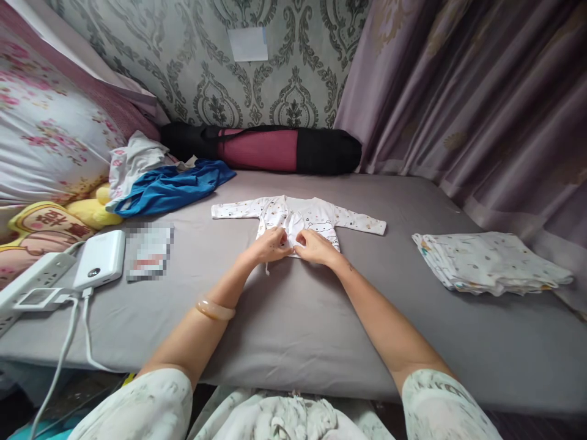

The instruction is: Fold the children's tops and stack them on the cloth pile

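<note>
A small white baby shirt [316,211] with a printed animal and tiny patterns lies spread on the grey sheet, both sleeves stretched out sideways. Over its lower front, my left hand [271,244] is closed in a pinch at the middle edge. Close beside it, my right hand [315,246] pinches the same area, the fingertips of both hands nearly touching. What exactly sits between the fingers, cloth or a tie string, is too small to make out fully. A thin white tie hangs below my left hand.
A stack of folded patterned cloths [490,260] lies at the right. On the left are a white power bank [99,260], a power strip [39,284] with cables, a blurred packet [150,250] and a blue garment [177,186]. A black and red long bag [261,148] rests against the wall.
</note>
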The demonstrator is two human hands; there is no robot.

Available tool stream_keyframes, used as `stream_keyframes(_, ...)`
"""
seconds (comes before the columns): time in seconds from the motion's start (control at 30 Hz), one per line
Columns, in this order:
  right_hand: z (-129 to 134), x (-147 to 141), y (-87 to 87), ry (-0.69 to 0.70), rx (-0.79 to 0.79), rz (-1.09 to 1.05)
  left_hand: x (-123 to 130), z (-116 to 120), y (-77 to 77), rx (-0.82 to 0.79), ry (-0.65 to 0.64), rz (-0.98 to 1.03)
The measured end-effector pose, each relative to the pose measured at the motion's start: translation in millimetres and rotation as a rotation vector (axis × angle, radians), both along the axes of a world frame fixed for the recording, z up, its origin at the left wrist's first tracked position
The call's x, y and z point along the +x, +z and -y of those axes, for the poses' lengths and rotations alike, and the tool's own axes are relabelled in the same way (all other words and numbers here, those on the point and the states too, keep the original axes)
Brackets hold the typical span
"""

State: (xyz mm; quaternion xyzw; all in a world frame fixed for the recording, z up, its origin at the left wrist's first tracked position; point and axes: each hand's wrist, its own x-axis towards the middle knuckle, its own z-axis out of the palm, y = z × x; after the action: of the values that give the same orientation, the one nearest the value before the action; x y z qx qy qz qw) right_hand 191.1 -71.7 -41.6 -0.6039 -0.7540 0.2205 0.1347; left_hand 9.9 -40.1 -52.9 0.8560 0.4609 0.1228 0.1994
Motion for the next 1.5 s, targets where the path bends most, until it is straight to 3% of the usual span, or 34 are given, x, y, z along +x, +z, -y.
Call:
stream_keyframes(0.13, 7.6, -3.8, -3.7, -0.022, 0.037, 0.079, -14.6, -1.9, -3.1, -0.010, 0.041, 0.036)
stream_keyframes(0.37, 8.6, -7.0, -7.1, -0.085, 0.134, 0.120, -23.7, -2.9, 6.1, -0.147, 0.148, 0.212)
stream_keyframes(0.57, -9.8, 7.4, -11.1, -0.249, 0.045, -0.306, -24.0, -2.1, 7.4, -0.187, 0.389, 0.442)
stream_keyframes(0.67, -16.0, 11.8, -8.0, -0.345, 0.016, -0.517, -18.7, -1.9, 10.2, -0.041, 0.440, 0.452)
stream_keyframes(0.8, -18.3, 10.6, 2.7, -0.341, 0.024, -0.653, -6.5, 4.7, 17.8, 0.129, 0.372, 0.416)
stream_keyframes(0.93, -19.8, 7.6, 11.0, -0.308, 0.048, -0.710, 6.6, 14.5, 17.2, 0.134, 0.239, 0.305)
stream_keyframes(1.07, -22.2, 3.8, 8.5, -0.272, 0.064, -0.728, 16.8, 20.8, 9.6, 0.152, 0.096, 0.170)
stream_keyframes(1.33, -16.1, -9.5, -1.0, -0.174, 0.104, -0.578, 24.5, 33.4, 2.7, 0.165, -0.007, -0.250)
stream_keyframes(1.5, -12.6, -12.7, -6.1, -0.125, 0.054, -0.454, 26.7, 50.6, 6.8, 0.246, -0.007, -0.352)
